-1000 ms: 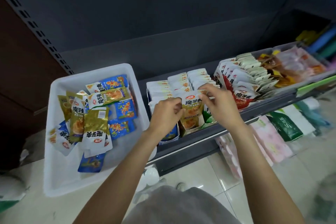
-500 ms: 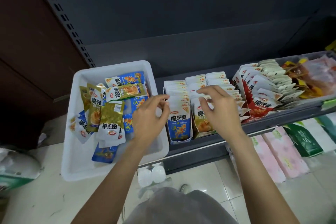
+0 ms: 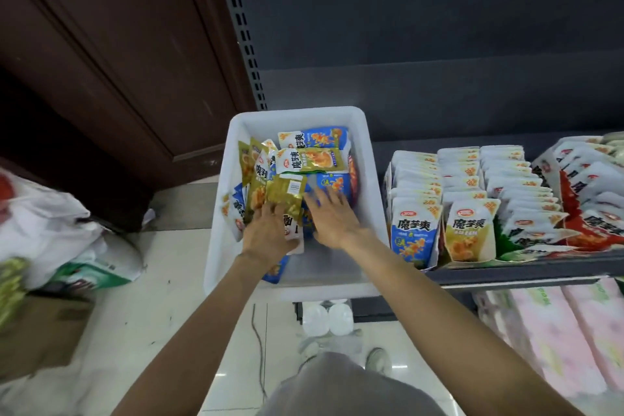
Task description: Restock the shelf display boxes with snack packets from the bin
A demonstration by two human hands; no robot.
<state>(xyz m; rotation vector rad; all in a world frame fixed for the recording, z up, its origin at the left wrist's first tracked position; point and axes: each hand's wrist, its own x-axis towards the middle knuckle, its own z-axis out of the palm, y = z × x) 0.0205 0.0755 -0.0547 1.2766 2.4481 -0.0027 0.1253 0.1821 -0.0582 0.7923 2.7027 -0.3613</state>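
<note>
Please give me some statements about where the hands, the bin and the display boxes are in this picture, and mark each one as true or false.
1. Both hands are inside the white bin. True: the left hand and the right hand are on the loose packets there.
2. The bin stands to the right of the display boxes. False: it stands to their left.
3. The front packet in the leftmost display box is blue. True.
4. The right hand lifts a red packet out of the bin. False: its fingers lie spread over blue packets.
5. The bin holds only blue packets. False: yellow-green packets lie in it as well.
</note>
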